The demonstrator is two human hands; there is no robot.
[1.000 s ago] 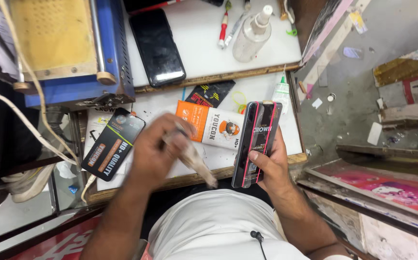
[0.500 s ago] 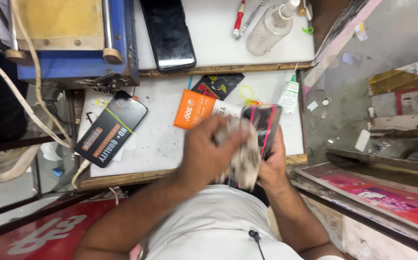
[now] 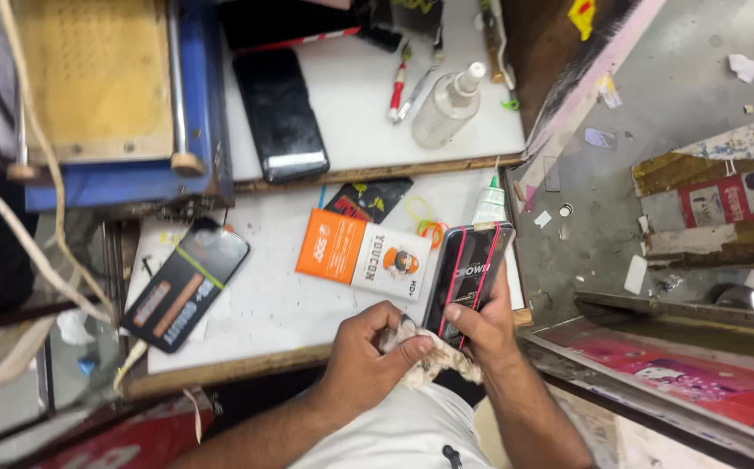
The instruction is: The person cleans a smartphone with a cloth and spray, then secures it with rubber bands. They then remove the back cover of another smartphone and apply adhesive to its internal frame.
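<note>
My right hand (image 3: 481,328) grips the lower end of a black phone-shaped item (image 3: 466,271) with pink stripes, held upright over the white table's (image 3: 264,313) front right corner. My left hand (image 3: 368,352) is closed on a crumpled whitish cloth (image 3: 433,363) and presses it against the bottom of that item. Just to the left lies an orange and white packet (image 3: 361,254). A black packet (image 3: 366,200) sits behind it.
A black phone (image 3: 184,283) with a sticker lies at the table's left. On the rear shelf are a dark phone (image 3: 279,113), a clear spray bottle (image 3: 448,106), a red pen (image 3: 397,87) and a blue machine (image 3: 108,104). A small glue tube (image 3: 488,204) stands nearby. Littered floor lies right.
My left hand, with the cloth, has moved from the table's middle across to the striped item and now rubs at its lower end. The view shifted slightly.
</note>
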